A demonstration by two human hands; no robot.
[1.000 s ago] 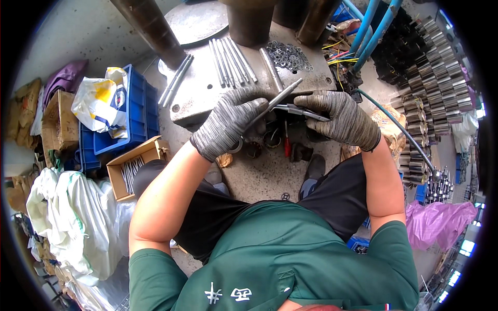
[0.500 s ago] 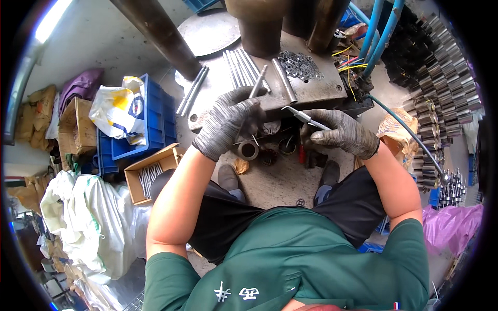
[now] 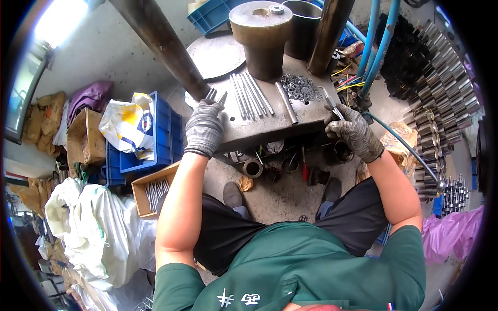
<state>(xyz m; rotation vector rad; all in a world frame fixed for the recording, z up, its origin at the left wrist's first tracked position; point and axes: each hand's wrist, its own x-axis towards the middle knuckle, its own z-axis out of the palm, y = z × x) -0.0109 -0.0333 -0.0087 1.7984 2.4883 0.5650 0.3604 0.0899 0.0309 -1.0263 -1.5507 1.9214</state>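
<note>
My gloved left hand is at the left end of the metal bench, closed round a metal rod whose tip sticks out past the fingers. Tips of other rods show just beside it; whether the hand holds these too is hidden. My gloved right hand, past the bench's right corner, grips a slim metal tool with a bent tip. Between the hands, several thin rods lie side by side, with a thicker rod and a pile of small metal rings to their right.
A heavy round metal block and thick columns rise from the bench. Blue hoses and loose wires are at the right. Blue crates and a cardboard box of rods stand left. Stacked metal cylinders line the right.
My left hand has moved left with its rod, down to the rods at the bench's left end. My right hand has moved right with the bent-tip tool. The view has tilted up slightly.
</note>
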